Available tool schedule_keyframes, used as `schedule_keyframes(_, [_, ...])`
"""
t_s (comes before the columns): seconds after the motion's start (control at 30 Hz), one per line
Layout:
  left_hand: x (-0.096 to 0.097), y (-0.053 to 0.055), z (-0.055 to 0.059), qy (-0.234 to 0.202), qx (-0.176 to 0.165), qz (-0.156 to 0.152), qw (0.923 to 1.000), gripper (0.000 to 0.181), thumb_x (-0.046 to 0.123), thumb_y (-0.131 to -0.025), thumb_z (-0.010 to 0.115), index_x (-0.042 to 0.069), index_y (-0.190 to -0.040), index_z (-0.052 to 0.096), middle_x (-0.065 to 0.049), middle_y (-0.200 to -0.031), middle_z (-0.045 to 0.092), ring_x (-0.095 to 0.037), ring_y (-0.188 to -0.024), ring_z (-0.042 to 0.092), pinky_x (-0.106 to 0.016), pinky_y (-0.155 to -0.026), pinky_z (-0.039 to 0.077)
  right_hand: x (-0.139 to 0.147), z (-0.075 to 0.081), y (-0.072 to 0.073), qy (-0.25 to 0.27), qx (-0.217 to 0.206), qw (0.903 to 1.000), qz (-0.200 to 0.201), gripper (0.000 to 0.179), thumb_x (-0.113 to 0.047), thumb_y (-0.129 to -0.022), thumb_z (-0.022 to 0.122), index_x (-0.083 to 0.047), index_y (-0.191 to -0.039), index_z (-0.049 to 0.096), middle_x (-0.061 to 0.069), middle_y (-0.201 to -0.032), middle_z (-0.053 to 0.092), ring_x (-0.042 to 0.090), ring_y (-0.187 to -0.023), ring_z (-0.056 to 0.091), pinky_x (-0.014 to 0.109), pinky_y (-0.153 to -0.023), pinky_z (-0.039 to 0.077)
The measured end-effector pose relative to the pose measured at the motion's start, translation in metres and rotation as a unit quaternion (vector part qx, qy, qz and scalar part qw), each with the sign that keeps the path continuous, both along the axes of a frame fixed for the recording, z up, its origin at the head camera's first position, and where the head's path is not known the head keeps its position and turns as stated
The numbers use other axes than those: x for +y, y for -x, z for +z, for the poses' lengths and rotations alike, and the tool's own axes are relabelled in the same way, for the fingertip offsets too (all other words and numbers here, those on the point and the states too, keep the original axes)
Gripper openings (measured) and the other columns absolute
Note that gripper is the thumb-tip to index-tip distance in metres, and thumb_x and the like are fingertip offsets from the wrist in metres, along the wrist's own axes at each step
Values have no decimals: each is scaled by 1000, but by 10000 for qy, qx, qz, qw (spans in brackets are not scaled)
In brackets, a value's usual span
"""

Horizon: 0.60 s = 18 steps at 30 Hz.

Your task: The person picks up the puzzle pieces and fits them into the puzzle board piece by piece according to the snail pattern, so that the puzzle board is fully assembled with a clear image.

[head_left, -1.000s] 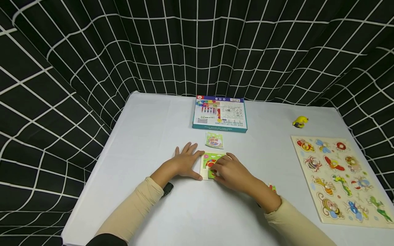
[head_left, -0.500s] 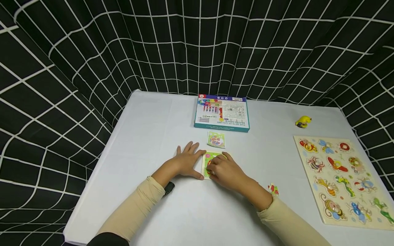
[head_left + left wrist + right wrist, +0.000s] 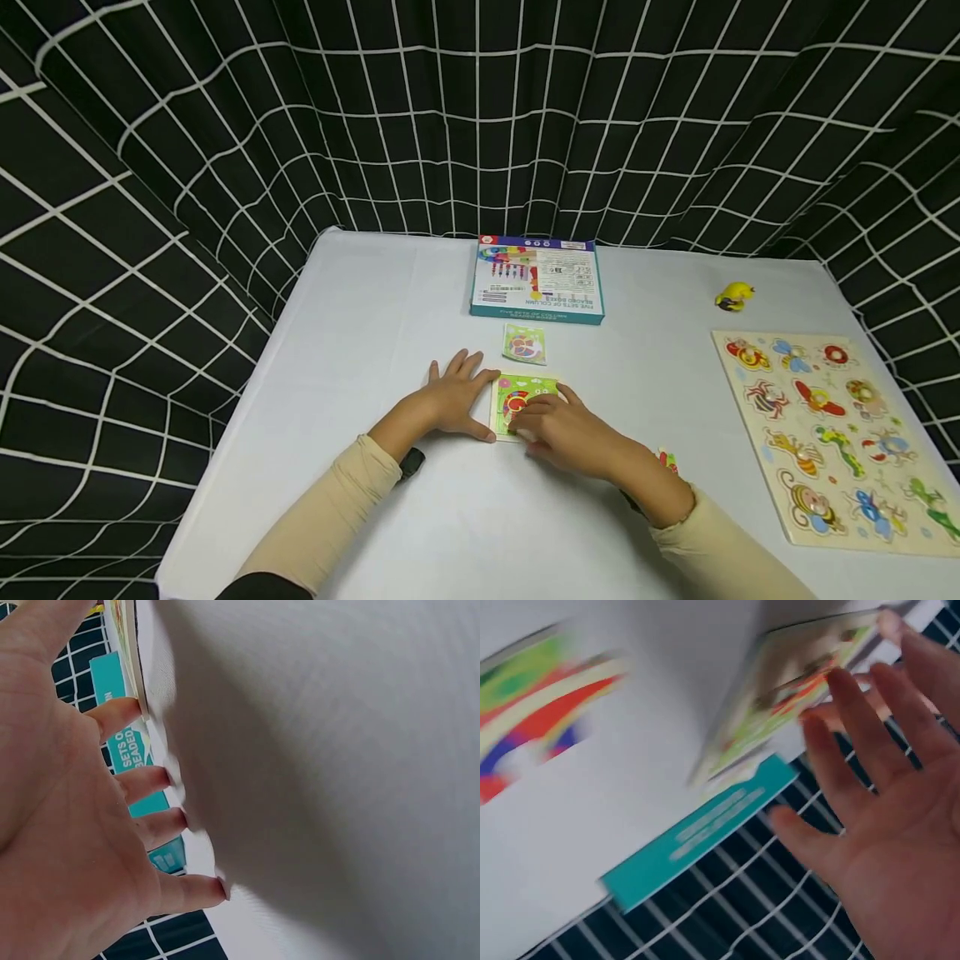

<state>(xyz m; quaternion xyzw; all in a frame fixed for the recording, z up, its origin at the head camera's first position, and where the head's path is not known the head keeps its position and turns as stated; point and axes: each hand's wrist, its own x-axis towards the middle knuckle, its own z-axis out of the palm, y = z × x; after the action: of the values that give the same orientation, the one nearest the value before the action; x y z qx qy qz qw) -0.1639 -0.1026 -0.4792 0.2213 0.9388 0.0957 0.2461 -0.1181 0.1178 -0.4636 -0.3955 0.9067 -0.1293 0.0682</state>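
Right hand loosely parted, I've eased back on the puzzle board, well in from the far edge of the counter; its lower-left corner, bare 1 second ago, shows green, so that piece seems seated. My left hand spreads wide against the flat, squarish, wood-like board.
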Motion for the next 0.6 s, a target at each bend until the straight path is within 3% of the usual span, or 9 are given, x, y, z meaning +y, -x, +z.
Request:
schedule_keyframes(0.2, [1,-1,-1,-82,61,6,9999,101,62,-71,77,26,-152,29,-13,-162,10,-37,-149,2,-70,-110,12,33,4,-6,-103,423,9978,-501,34,-16,-76,82,-14,-109,72,0,-107,69,26,-109,59,64,-104,31])
schedule_keyframes(0.4, [1,-1,-1,-157,64,6,9999,101,61,-70,78,25,-152,30,-13,-162,10,-37,-149,2,-71,-109,11,69,11,-20,-558,85,9907,-1237,43,-12,-68,87,-14,-108,72,3,-106,68,31,-106,60,67,-101,30])
schedule_keyframes(0.6, [-1,0,-4,-157,53,46,9999,102,62,-70,77,25,-152,29,-13,-162,10,-37,-149,1,-71,-109,10,90,3,-25,-777,109,9883,-1304,40,-14,-65,88,-17,-100,71,-1,-97,66,31,-98,62,67,-96,35])
